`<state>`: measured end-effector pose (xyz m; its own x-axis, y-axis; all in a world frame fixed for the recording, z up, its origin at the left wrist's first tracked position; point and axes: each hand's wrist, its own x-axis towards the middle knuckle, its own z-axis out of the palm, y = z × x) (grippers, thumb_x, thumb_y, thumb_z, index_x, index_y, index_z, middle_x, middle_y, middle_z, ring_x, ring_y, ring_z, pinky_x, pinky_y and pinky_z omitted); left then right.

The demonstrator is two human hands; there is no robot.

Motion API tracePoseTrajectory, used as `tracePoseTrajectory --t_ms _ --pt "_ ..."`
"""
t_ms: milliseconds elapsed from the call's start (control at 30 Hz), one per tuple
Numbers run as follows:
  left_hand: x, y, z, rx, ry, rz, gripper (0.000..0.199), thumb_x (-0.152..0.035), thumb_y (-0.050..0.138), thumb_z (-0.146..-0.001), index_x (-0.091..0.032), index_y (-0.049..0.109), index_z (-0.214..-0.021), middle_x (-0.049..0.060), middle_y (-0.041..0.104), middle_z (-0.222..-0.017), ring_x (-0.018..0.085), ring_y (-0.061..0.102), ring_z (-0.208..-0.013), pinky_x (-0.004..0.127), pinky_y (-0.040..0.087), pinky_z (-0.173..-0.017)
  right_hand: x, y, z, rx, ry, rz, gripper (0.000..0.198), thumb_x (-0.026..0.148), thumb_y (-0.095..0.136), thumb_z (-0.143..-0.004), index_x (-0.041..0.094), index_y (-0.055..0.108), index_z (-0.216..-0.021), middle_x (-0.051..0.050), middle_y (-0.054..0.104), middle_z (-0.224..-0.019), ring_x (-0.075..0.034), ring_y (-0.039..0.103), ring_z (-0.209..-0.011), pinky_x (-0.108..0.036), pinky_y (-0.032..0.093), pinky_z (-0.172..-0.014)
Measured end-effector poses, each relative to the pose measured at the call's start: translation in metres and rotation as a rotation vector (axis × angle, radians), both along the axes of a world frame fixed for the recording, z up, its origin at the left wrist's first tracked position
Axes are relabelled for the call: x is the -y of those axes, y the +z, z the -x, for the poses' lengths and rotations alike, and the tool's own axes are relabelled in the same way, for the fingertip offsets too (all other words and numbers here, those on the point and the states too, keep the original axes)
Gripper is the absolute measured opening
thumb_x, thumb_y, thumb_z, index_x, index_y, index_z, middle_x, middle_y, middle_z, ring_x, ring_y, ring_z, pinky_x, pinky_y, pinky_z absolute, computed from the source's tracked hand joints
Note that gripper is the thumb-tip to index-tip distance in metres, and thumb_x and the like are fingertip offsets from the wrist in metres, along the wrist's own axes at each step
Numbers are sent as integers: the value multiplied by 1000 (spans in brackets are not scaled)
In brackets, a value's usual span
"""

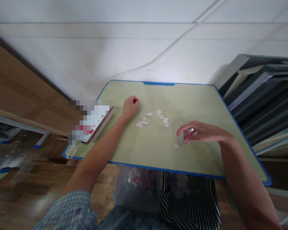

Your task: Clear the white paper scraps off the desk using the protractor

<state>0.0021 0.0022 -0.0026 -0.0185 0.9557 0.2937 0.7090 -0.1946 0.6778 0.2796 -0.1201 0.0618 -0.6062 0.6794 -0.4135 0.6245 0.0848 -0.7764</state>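
My left hand (131, 106) rests on the tabletop as a loosely curled fist, with nothing showing in it. Right beside it lie small white paper scraps (139, 124), and more white scraps (165, 121) are spread toward the middle. Over the right part of the table, my right hand (198, 130) grips a small silvery-and-pink object (181, 138) between thumb and fingers. Its exact kind cannot be made out, as the fingers cover part of it. One white scrap (177, 146) lies just below it.
The pale table (194, 99) has a blue rim and stands against a white wall. A box-like item (103, 123), partly blurred, sits at its left edge. Below the front edge is a clear plastic bin (137, 195) with pinkish contents. Grey panels (266, 83) lean at the right.
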Motion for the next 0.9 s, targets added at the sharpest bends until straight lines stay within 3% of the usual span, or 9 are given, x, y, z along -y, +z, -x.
tracePoseTrajectory --t_ms 367,900 --pt "0 0 0 -6 -3 2 13 -20 43 -69 -16 55 -66 2 60 -68 13 51 -66 26 40 -68 -1 -4 -2 -55 16 -6 38 37 66 -68 16 64 -99 -2 64 -74 -12 57 -65 -25 46 -59" --pt "0 0 -1 5 -4 -2 12 -19 43 -69 -16 54 -65 2 59 -67 12 50 -65 26 39 -67 0 -3 3 1 55 60 38 34 65 -67 12 63 -98 -4 63 -74 -12 55 -63 -24 43 -57"
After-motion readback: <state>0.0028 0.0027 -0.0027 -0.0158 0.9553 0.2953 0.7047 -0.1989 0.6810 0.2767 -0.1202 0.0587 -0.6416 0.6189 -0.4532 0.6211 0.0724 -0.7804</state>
